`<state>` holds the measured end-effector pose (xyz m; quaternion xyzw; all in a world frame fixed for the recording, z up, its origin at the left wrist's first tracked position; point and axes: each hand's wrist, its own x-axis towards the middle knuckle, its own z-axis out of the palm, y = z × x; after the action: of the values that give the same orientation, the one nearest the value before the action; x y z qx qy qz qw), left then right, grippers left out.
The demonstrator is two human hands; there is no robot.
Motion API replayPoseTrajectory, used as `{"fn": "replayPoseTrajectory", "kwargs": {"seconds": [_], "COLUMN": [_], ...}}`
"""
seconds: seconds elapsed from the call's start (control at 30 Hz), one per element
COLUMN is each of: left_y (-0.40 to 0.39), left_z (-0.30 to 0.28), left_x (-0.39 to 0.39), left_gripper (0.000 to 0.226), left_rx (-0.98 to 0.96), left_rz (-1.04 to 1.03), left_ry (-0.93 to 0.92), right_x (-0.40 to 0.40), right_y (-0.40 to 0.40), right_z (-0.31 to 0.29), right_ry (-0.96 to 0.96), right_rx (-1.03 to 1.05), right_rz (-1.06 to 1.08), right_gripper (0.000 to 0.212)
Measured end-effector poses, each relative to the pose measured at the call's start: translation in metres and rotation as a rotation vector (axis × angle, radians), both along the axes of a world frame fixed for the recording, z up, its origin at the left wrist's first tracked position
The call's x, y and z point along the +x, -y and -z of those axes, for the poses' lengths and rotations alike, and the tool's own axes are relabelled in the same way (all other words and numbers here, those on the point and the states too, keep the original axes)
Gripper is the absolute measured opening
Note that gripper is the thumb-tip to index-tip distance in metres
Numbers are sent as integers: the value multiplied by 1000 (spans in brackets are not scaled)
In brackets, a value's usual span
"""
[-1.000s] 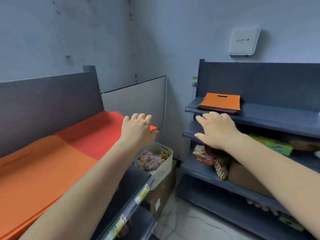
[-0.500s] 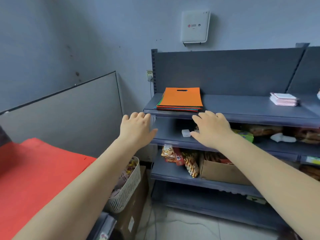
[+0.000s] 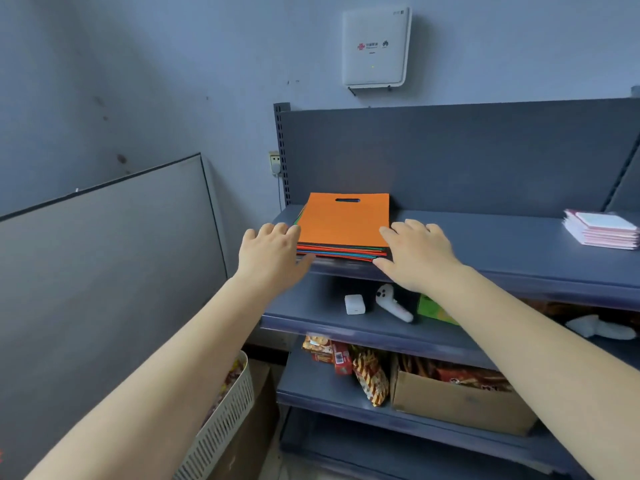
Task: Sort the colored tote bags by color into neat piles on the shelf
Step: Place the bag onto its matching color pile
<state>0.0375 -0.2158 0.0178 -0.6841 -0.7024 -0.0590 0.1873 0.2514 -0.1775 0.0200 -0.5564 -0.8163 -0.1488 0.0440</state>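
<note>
I am in a small shop, maybe its back corner. Gray metal shop shelves [image 3: 485, 237] stand by the wall. Snack packs [image 3: 369, 375] and a cardboard box [image 3: 460, 407] of more snacks sit low down. A white basket [image 3: 228, 427] holds candy.

A blue-grey wall [image 3: 156, 64] carries a white box [image 3: 374, 46] high up. Dark shelving [image 3: 485, 237] stands against it at right; a grey panel [image 3: 104, 254] leans at left.
</note>
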Motion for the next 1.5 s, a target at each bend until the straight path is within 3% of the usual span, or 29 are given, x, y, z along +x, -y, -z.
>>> {"fn": "replayPoseTrajectory", "kwargs": {"seconds": [0.33,0.73,0.83,0.97,1.17,1.33,1.5], "left_y": [-110,-215,-219,-213,-211,-214,-227], "left_z": [33,89,97,97,96,91,82], "left_x": [7,-21,-26,-29,-31,-35,-48], "left_gripper": [51,52,59,90,95,88,44], "left_rx": [-80,-228,-226,-205,-223,-254,-126], "left_rz": [16,63,108,153,208,275,51], "left_ry": [84,254,277,317,307,427,502], "right_x": [6,-9,-10,-11,-14,-6,17], "right_y": [-95,-189,-202,-206,-198,-202,-204], "right_z": [30,81,91,96,93,95,95], "right_ry": [-106,-439,-556,-734,-755,-860,-1170], "right_rx": [-111,-368,-362,-313,-139,-36,125], "right_rz": [29,268,338,370,397,327,319], "right_gripper": [51,52,43,34,35,11,3]}}
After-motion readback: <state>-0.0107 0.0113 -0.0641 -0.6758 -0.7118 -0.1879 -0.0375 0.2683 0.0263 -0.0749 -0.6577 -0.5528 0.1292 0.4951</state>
